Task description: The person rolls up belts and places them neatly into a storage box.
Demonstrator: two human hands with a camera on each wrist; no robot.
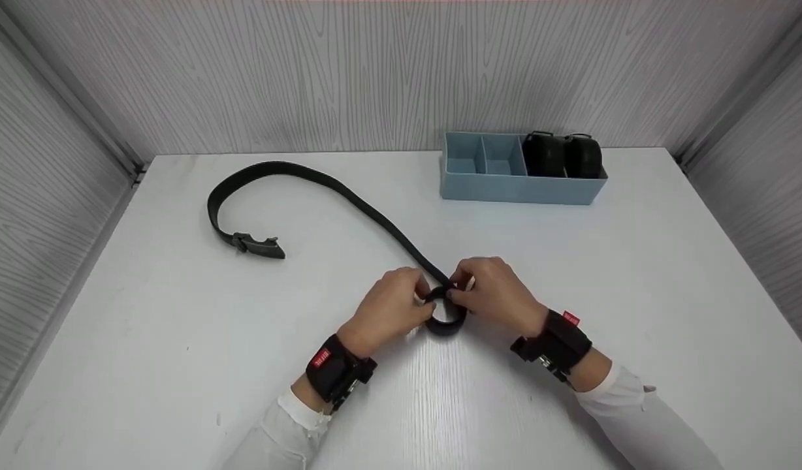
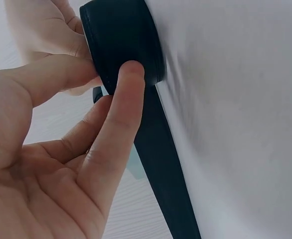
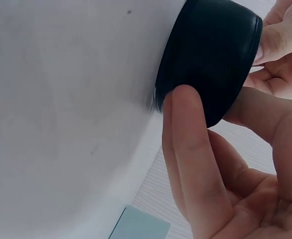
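A black belt [image 1: 391, 228] lies on the white table, its near end wound into a round coil [image 1: 445, 328] standing on edge. My left hand [image 1: 391, 303] pinches the coil's left side between thumb and fingers. On the opposite side, my right hand [image 1: 499, 294] grips the coil where the strap runs off it. The left wrist view has a fingertip pressed on the coil's outer face [image 2: 121, 35], with the thumb at its edge. Two right fingers press against the coil [image 3: 211, 59] in the right wrist view. The belt's dark buckle [image 1: 260, 247] rests at the far left end.
A blue-grey divided box [image 1: 522, 189] stands at the back right of the table. Two rounded black objects [image 1: 563, 156] sit in its right compartments. Grey wood-grain panels [image 1: 375, 78] enclose the table at the back and sides.
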